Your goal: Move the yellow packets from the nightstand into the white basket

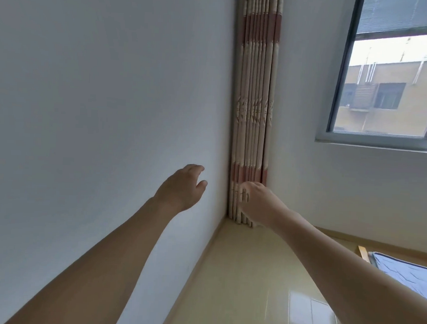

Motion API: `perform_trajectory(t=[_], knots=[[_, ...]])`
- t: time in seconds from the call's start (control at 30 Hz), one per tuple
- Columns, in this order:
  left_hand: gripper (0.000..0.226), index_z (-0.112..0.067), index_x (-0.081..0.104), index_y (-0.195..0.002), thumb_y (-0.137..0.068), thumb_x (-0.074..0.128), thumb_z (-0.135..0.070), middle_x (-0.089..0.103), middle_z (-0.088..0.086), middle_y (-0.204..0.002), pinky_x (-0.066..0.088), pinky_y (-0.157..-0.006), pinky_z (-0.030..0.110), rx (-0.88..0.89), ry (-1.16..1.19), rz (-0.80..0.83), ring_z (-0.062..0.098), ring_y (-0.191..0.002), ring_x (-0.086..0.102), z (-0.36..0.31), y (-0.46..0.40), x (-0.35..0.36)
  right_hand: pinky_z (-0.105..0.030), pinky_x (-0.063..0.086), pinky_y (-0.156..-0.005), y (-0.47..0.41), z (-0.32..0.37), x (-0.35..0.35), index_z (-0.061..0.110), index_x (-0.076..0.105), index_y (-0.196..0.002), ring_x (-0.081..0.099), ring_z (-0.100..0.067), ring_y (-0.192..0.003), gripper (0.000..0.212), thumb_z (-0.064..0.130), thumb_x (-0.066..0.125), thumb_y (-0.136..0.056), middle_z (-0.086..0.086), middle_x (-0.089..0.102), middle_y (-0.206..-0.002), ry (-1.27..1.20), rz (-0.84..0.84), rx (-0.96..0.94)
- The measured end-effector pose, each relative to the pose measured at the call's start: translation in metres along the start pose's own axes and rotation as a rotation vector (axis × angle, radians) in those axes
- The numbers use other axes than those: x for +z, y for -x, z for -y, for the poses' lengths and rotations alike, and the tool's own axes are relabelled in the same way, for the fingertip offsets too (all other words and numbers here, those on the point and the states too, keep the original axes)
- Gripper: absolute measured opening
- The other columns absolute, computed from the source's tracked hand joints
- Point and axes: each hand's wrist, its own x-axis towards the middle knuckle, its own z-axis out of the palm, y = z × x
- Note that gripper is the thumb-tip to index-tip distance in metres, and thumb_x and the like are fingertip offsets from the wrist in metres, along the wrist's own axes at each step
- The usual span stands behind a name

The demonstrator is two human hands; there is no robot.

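Both my arms stretch forward toward a room corner. My left hand [182, 187] hangs in the air in front of the white wall, fingers loosely curled, holding nothing. My right hand [257, 203] is raised before the folded curtain, fingers relaxed and also holding nothing. No yellow packets, nightstand or white basket appear in this view.
A striped beige and pink curtain [255, 102] hangs folded in the corner. A window [392, 79] is at the upper right. Glossy beige floor tiles [251, 286] lie below. The corner of a bed with a blue quilted cover [408, 275] shows at the right edge.
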Motion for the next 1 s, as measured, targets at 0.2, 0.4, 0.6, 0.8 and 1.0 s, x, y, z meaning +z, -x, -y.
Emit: perform_trajectory(t=[0.2, 0.4, 0.6, 0.8, 1.0], knots=[[0.043, -0.010, 0.046, -0.139, -0.101, 0.044, -0.029, 0.047, 0.004, -0.145, 0.039, -0.099, 0.034, 0.111, 0.046, 0.011, 0.025, -0.127, 0.048, 0.014, -0.190, 0.045, -0.038, 0.036, -0.108, -0.143, -0.053, -0.035, 0.010, 0.039, -0.144, 0.041, -0.029, -0.133, 0.054, 0.019, 0.048, -0.092, -0.011, 0.043, -0.145, 0.010, -0.080, 0.112], [0.039, -0.009, 0.050, -0.134, -0.099, 0.049, -0.024, 0.054, 0.006, -0.133, 0.043, -0.098, 0.035, 0.256, 0.130, 0.103, 0.025, -0.120, 0.053, -0.014, -0.339, 0.136, -0.034, 0.038, -0.101, -0.260, -0.144, -0.044, 0.012, 0.042, -0.140, 0.044, -0.027, -0.130, 0.049, 0.016, 0.047, -0.092, -0.009, 0.045, -0.143, 0.002, -0.107, 0.238], [0.034, -0.006, 0.054, -0.125, -0.098, 0.049, -0.026, 0.057, 0.008, -0.127, 0.045, -0.097, 0.039, 0.342, 0.129, 0.156, 0.027, -0.116, 0.054, -0.047, -0.496, 0.237, -0.033, 0.036, -0.106, -0.387, -0.264, -0.053, 0.015, 0.035, -0.147, 0.039, -0.025, -0.135, 0.056, 0.019, 0.047, -0.093, -0.006, 0.038, -0.150, 0.016, -0.145, 0.329], [0.047, -0.009, 0.043, -0.142, -0.099, 0.047, -0.029, 0.046, 0.007, -0.146, 0.036, -0.106, 0.035, 0.376, 0.115, 0.124, 0.025, -0.132, 0.045, -0.101, -0.671, 0.289, -0.033, 0.037, -0.105, -0.502, -0.371, -0.118, 0.016, 0.034, -0.148, 0.039, -0.026, -0.135, 0.057, 0.021, 0.047, -0.093, -0.006, 0.037, -0.151, 0.036, -0.230, 0.405], [0.050, -0.009, 0.041, -0.144, -0.099, 0.048, -0.030, 0.042, 0.009, -0.149, 0.030, -0.110, 0.030, 0.467, 0.143, 0.183, 0.025, -0.136, 0.041, -0.160, -0.809, 0.361, -0.034, 0.038, -0.107, -0.594, -0.467, -0.153, 0.016, 0.035, -0.147, 0.039, -0.025, -0.135, 0.056, 0.023, 0.047, -0.093, -0.005, 0.037, -0.151, 0.048, -0.234, 0.479]])
